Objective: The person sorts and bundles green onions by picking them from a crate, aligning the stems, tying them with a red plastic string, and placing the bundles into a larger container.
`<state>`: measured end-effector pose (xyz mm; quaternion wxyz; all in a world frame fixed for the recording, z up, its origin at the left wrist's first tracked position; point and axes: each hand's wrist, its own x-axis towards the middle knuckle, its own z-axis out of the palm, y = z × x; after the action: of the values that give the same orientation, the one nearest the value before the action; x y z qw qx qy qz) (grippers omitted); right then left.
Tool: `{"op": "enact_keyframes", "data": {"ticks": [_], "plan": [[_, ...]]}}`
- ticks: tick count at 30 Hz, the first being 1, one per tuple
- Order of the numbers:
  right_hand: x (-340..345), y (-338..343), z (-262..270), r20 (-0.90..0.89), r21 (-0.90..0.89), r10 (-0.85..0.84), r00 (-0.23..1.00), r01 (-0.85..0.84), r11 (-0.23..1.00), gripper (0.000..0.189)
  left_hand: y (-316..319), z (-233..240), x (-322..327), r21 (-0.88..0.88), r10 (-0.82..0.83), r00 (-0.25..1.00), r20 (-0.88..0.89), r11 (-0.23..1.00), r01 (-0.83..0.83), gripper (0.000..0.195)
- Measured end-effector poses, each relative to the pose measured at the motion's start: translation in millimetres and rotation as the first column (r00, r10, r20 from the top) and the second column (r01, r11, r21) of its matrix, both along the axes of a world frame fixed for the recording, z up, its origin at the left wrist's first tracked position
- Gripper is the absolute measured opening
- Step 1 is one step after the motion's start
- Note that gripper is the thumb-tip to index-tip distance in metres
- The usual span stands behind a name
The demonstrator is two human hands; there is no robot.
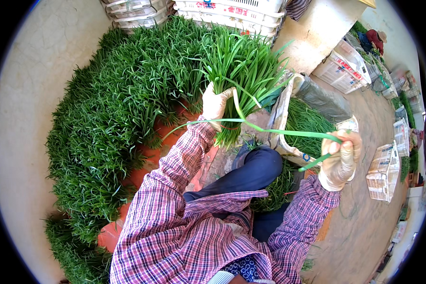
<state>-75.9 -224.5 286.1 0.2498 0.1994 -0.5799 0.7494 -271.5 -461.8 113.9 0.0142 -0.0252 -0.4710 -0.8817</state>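
Observation:
My gloved left hand (213,104) grips an upright bunch of green chive-like leaves (246,78). Its leaf tips fan out above the hand, and a red band crosses the bunch near its lower end. Out to the right, my gloved right hand (342,158) pinches a long green leaf (291,132), with one end bent down below the fingers. That leaf stretches across towards the bunch, where it meets other loose strands. Behind it stands a white plastic crate (277,120) with more long greens (305,119) inside.
Many upright bunches of greens (127,96) cover the floor at left, against a pale wall (25,106). Stacked white crates (230,12) stand at the back. Loose leaves (275,193) lie beside my leg. More crates (383,174) and another person (376,39) are at right.

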Motion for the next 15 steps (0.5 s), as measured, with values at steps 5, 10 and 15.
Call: {"op": "enact_keyframes", "data": {"ticks": [5,10,15], "plan": [[38.4,43.6,9.5,-0.197,-0.032,-0.104,0.975,0.1,0.994,0.022,-2.2,11.4,-1.2,0.016,0.019,0.999,-0.028,1.0,-0.018,0.033],[86.4,79.8,12.5,-0.186,0.069,-0.025,0.982,0.039,0.997,0.019,-8.3,16.2,-5.7,0.035,0.024,0.999,-0.022,0.999,-0.024,0.032],[86.1,29.7,-28.4,0.608,0.707,-0.509,0.609,-0.124,0.696,0.026,-7.2,21.4,-3.4,0.031,0.014,0.999,-0.046,0.999,-0.013,0.033]]}}
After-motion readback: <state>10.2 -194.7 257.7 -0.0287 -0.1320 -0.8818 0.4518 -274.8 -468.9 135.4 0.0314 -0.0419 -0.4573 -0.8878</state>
